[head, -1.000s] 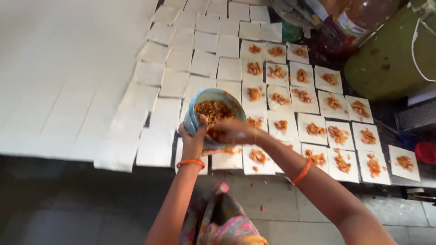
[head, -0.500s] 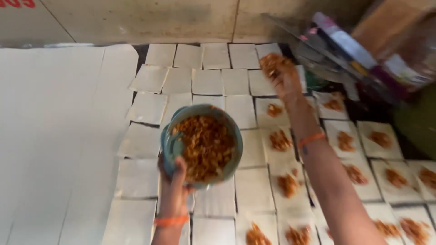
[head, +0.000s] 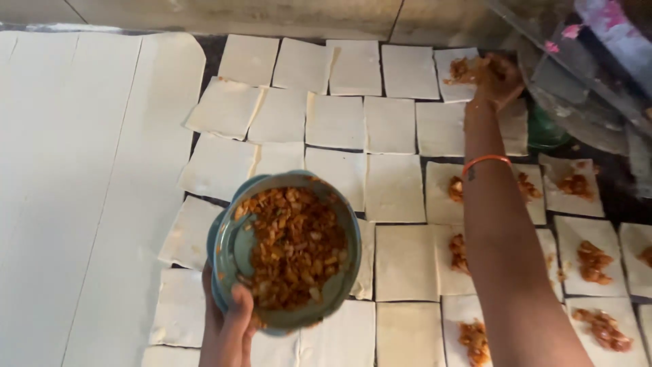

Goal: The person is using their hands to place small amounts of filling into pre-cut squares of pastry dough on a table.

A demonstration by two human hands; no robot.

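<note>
My left hand (head: pixel 227 319) grips a teal bowl (head: pixel 234 248) from below, thumb over its near rim; the bowl holds a chopped orange-brown filling (head: pixel 295 245). My right hand (head: pixel 496 78) reaches to the far right of the counter, fingers bunched over a lump of filling (head: pixel 462 68) on a pale dough square (head: pixel 456 73) in the back row. An orange bangle (head: pixel 485 161) circles that wrist. Many dough squares (head: pixel 394 187) lie in rows; those on the right carry filling mounds (head: pixel 591 261), those in the middle and left are bare.
A large uncut sheet of pale dough (head: pixel 75 183) covers the left of the counter. A wall edge (head: pixel 272 13) runs along the back. Dark metal and plastic clutter (head: pixel 591 75) and a green object (head: pixel 547 129) crowd the far right corner.
My right hand has moved from the bowl out to the far right back row with filling. The view has shifted closer over the squares, and the bowl stays in my left hand.
</note>
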